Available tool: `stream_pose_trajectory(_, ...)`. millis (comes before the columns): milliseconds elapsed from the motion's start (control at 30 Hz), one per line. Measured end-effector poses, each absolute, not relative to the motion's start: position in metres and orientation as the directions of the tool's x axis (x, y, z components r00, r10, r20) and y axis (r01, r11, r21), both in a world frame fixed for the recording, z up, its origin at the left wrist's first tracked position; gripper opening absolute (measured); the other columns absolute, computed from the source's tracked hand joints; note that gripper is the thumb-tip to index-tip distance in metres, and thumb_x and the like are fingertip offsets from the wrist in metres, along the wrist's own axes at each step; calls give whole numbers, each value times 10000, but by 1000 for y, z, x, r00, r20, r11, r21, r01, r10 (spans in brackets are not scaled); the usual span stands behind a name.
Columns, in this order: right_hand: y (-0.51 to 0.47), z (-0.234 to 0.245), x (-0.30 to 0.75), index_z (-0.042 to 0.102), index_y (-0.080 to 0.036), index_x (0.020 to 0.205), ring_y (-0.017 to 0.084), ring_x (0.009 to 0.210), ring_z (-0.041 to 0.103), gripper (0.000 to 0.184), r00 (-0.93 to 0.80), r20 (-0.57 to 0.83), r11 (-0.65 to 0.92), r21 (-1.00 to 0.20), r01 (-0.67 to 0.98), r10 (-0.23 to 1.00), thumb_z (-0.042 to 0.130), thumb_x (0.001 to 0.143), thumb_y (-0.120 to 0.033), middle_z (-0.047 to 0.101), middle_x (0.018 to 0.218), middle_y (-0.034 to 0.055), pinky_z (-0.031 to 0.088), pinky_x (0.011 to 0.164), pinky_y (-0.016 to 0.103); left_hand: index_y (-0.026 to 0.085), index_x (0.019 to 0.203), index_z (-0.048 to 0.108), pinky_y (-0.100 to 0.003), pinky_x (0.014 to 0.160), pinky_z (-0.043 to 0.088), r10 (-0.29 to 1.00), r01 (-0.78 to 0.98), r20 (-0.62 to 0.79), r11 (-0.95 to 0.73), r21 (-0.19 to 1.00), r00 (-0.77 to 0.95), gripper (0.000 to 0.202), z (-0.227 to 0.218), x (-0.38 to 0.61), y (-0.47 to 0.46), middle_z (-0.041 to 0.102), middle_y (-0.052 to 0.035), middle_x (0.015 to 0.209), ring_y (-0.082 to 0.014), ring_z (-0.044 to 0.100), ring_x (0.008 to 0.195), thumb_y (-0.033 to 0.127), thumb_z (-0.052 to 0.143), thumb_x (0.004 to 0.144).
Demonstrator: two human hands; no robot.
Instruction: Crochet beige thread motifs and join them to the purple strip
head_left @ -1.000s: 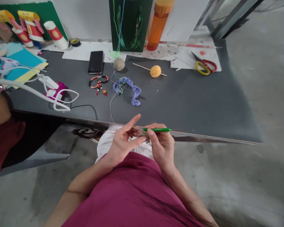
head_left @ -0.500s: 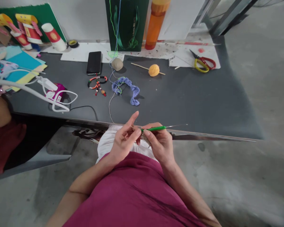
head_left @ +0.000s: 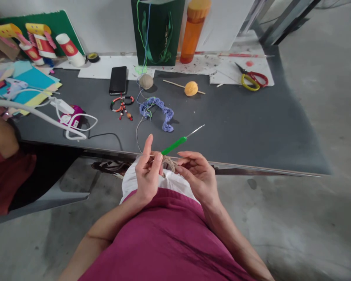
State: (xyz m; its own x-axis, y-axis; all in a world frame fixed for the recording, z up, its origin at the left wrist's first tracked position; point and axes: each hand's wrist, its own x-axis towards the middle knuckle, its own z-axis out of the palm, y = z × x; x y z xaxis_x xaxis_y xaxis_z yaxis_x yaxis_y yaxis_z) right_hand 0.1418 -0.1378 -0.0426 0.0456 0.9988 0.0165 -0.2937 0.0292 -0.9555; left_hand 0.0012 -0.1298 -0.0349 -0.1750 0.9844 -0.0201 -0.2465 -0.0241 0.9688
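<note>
My left hand (head_left: 148,173) is closed, thumb against fingers, on the lower end of a green-handled crochet hook (head_left: 174,145) and the edge of a small beige crochet piece (head_left: 169,163). Its index finger points up. The hook slants up to the right, its bare metal tip over the table. My right hand (head_left: 199,175) pinches the right edge of the crochet piece, its other fingers loosely curled. From a beige yarn ball (head_left: 146,81) a strand runs down over the table edge to my left hand. How the hook sits in the stitches is hidden.
On the grey table (head_left: 236,128) lie a blue-purple crochet strip (head_left: 163,111), a beaded bracelet (head_left: 122,104), a phone (head_left: 118,80), an orange yarn ball (head_left: 191,88) on a stick and scissors (head_left: 251,78). An orange bottle (head_left: 193,33) stands behind. Another person's arm (head_left: 1,130) is at left.
My right hand has let go of the green hook and now pinches the crochet piece. The hook has swung from nearly level to slanting up, held at my left fingertips.
</note>
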Motion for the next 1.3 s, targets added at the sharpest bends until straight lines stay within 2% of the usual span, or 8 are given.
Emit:
stream_pose_trajectory(233, -137, -48, 141, 780, -242, 982, 154, 680, 662, 380, 2, -47, -44, -952, -304, 999, 788, 871, -605, 751, 845, 25, 564, 634, 296, 350, 1579, 540, -232, 505, 414, 987, -223, 3, -39, 974, -161, 659, -39, 2, -132, 607, 53, 730, -93, 443, 523, 455, 737, 958)
stream_pose_trajectory(367, -134, -45, 138, 744, -228, 825, 139, 645, 662, 345, 6, -95, -89, -944, -317, 995, 907, 767, -527, 724, 760, -2, 571, 627, 278, 358, 1575, 544, -230, 518, 428, 985, -184, 16, -48, 982, -169, 632, -39, 2, -133, 634, 44, 759, -92, 455, 534, 445, 718, 974)
stream_pose_trajectory(500, -133, -39, 136, 730, -225, 777, 141, 607, 652, 354, 3, -98, -93, -950, -299, 995, 930, 733, -514, 710, 708, -7, 574, 597, 284, 356, 1572, 548, -239, 511, 422, 981, -194, -13, -26, 981, -196, 642, -37, 4, -132, 614, 47, 731, -97, 429, 522, 466, 723, 964)
stream_pose_trajectory(667, -134, -37, 138, 735, -222, 846, 142, 629, 646, 349, -18, -88, -90, -963, -252, 996, 911, 758, -510, 711, 723, -4, 565, 613, 285, 329, 1561, 565, -246, 505, 401, 986, -193, -23, -10, 981, -167, 681, -39, 5, -133, 622, 44, 728, -97, 420, 530, 528, 744, 935)
stream_pose_trajectory(800, -133, -41, 136, 736, -219, 817, 139, 650, 638, 306, 20, -63, -58, -975, -213, 998, 893, 785, -479, 712, 742, -1, 555, 645, 292, 307, 1554, 579, -279, 533, 402, 987, -160, -48, 24, 987, -150, 658, -37, 6, -136, 630, 24, 757, -116, 412, 555, 497, 738, 944)
stream_pose_trajectory(1000, -136, -45, 128, 732, -241, 766, 151, 657, 597, 255, 69, 33, 42, -990, -135, 997, 891, 796, -438, 702, 717, -4, 503, 633, 309, 297, 1501, 635, -295, 605, 385, 983, -138, -44, 20, 990, -178, 567, -30, 10, -133, 525, 32, 696, -151, 384, 629, 486, 699, 971)
stream_pose_trajectory(1100, -136, -44, 127, 728, -238, 768, 150, 653, 597, 300, 18, -57, -51, -970, -237, 998, 889, 795, -489, 692, 710, -5, 504, 636, 309, 290, 1473, 660, -313, 586, 356, 982, -135, -48, 24, 991, -184, 525, -31, 13, -131, 472, 38, 647, -160, 332, 610, 485, 675, 986)
stream_pose_trajectory(1300, -130, -43, 127, 669, -211, 730, 113, 587, 550, 465, -138, -299, -327, -797, -507, 944, 960, 672, -569, 630, 657, -33, 469, 591, 267, 263, 1473, 657, -307, 554, 346, 985, -72, 4, -17, 997, -174, 534, -39, 15, -133, 446, 41, 635, -149, 314, 576, 534, 619, 1015)
